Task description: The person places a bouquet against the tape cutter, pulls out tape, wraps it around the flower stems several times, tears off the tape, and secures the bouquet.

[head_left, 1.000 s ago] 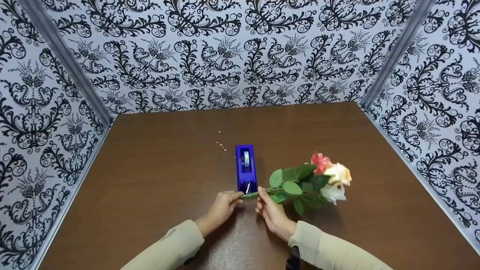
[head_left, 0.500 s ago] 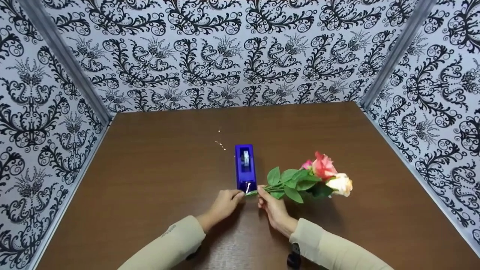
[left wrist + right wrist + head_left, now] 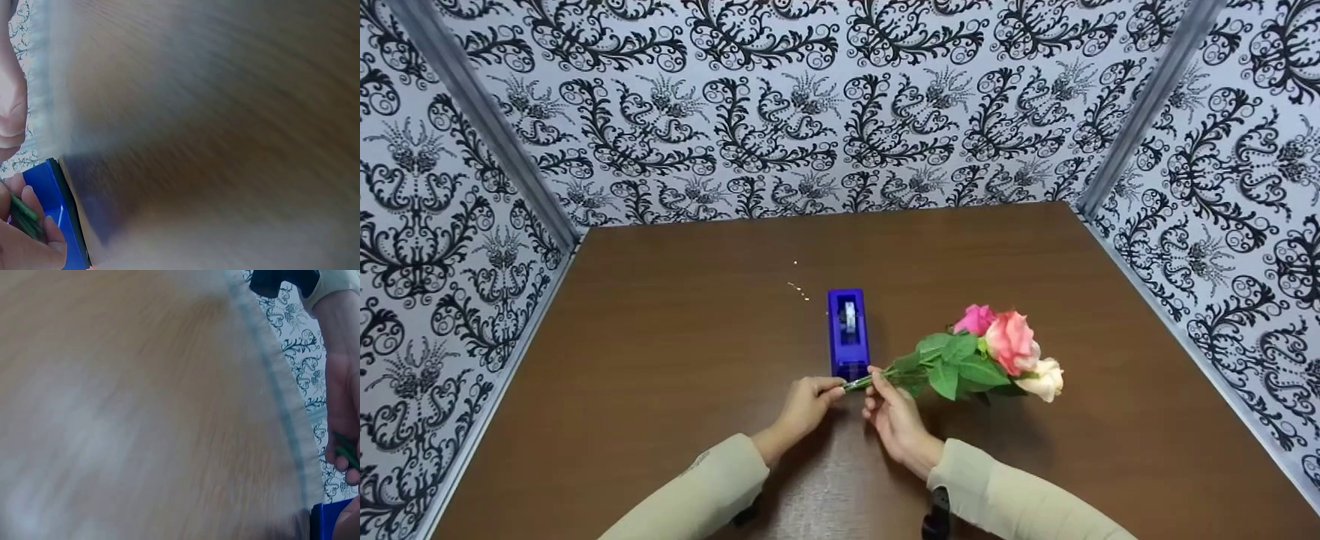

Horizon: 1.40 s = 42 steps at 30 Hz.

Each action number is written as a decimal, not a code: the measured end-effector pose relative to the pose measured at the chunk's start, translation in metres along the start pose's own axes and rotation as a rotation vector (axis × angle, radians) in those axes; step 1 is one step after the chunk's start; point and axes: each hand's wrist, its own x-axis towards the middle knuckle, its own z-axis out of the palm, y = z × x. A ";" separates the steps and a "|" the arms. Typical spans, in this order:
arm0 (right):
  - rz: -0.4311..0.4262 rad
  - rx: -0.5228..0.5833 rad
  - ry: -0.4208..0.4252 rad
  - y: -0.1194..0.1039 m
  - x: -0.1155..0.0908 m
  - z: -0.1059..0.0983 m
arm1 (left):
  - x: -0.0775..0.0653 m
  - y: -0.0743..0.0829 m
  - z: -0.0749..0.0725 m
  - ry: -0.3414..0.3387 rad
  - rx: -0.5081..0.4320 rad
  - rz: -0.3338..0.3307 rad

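A bouquet of roses [image 3: 1012,341], pink, coral and cream with green leaves, lies across the front of a blue tape dispenser [image 3: 849,352]. My left hand [image 3: 802,412] pinches the stem ends between thumb and fingers. Just below the leaves, my right hand [image 3: 898,424] grips the stems [image 3: 856,384], its thumb on top. A shiny strip shows on the short stretch of stems between the hands. In the left wrist view, green stems [image 3: 25,216] sit between fingers, before the blue dispenser [image 3: 42,185]. The right wrist view catches only a corner of the dispenser [image 3: 326,520].
The brown wooden table [image 3: 675,322] is enclosed at the back and sides by patterned panels [image 3: 780,112] with grey corner strips. A few small pale specks [image 3: 799,290] lie left of the dispenser. A roll of tape [image 3: 850,315] sits inside the dispenser.
The bouquet has turned about its stems, so the pink and coral roses now face up and the white one is hidden. The clear strip at the dispenser's front has gone from there onto the stems.
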 end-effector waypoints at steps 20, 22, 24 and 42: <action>0.003 -0.077 0.120 0.001 0.004 0.002 | 0.002 -0.003 0.000 0.087 -0.012 0.024; 0.007 -0.097 0.121 0.001 0.004 0.002 | 0.002 -0.003 0.000 0.067 -0.008 0.019; 0.010 -0.127 0.111 0.000 0.005 0.001 | 0.002 -0.004 -0.002 0.031 -0.026 -0.006; 0.038 -0.116 0.058 -0.006 0.007 0.000 | 0.014 -0.005 -0.005 -0.045 -0.084 -0.101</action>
